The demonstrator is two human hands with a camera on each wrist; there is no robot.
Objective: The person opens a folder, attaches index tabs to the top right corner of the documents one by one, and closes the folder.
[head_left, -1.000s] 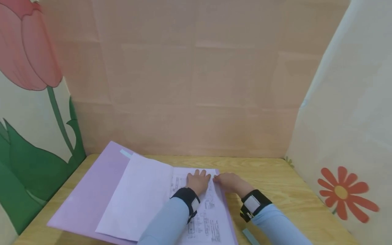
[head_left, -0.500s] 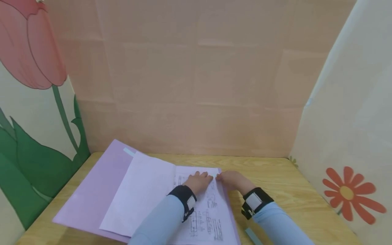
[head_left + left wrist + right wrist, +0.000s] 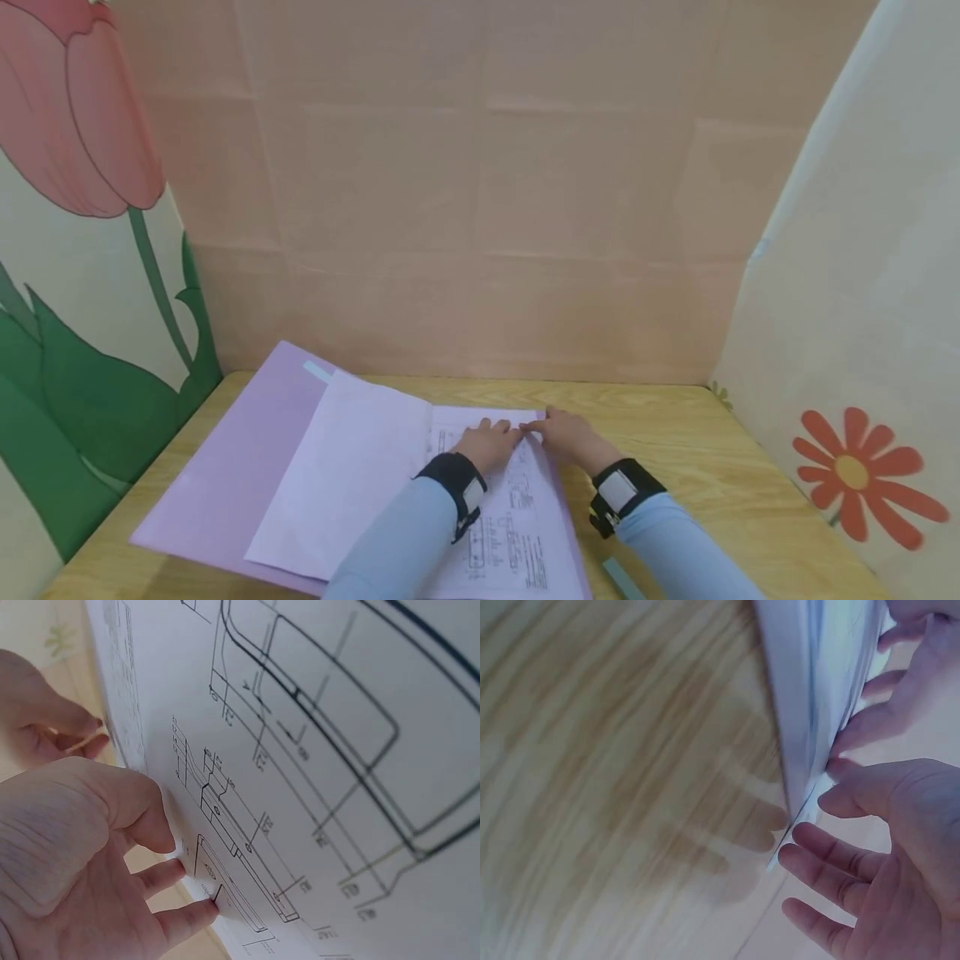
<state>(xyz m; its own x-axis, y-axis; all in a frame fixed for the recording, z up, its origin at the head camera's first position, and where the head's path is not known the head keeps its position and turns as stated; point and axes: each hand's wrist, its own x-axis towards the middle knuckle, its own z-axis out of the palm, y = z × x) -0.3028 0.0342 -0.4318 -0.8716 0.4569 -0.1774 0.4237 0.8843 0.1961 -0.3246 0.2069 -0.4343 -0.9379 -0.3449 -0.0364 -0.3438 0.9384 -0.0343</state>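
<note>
An open lilac folder lies on the table, and loose white sheets are in it. The left-hand sheet is blank; printed line drawings cover the right-hand page. My left hand rests on the upper part of that page, fingers fairly straight, fingertips on the paper in the left wrist view. My right hand is at the page's upper right corner, its index finger reaching over the paper toward the left fingertips. In the right wrist view, thumb and fingers are spread apart at the corner.
A grey-green strip lies on the wooden table right of the folder, partly cut off by the frame. A pale strip shows on the folder's left cover. Papered walls stand behind and at both sides.
The right hand's fingers have moved from the page's right edge up and over its corner, index finger now extended onto the paper. The left hand stays on the page.
</note>
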